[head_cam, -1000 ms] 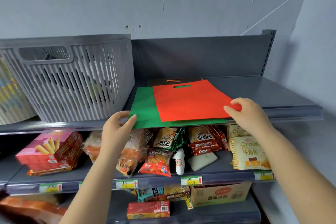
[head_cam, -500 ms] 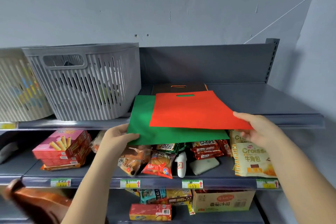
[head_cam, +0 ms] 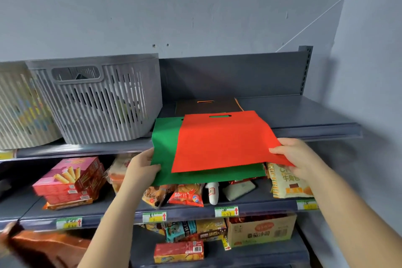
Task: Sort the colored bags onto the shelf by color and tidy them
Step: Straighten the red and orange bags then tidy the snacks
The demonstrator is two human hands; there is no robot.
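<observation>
I take the step in hand to be drawing the red bag (head_cam: 219,141) and the green bag (head_cam: 164,148) off the top shelf (head_cam: 315,130) so they can be split by colour. Both hang well out past the shelf's front lip, the red lying flat on the green and set to the right of it, so a strip of green shows along the left and along the near edge. Behind them, farther back on the shelf, lies a dark bag (head_cam: 208,104) with an orange handle slot.

To do this well I would keep the two sheets level and move both hands together, since thin flat fabric like this will likely sag or slide if one side leads. I would also part red from green before setting either down, rather than dragging them across the dark bag, which could pull it askew.

My left hand (head_cam: 141,167) has its grip on the green bag's near left corner, thumb on top and fingers hidden beneath, forearm rising from below. My right hand (head_cam: 298,156) pinches the red bag's near right corner, thumb over the top face, fingers curled under, wrist angled in from the right. Just left of the bags on the shelf stands a grey slatted basket (head_cam: 97,102), close enough that I would watch the green edge against it.
</observation>
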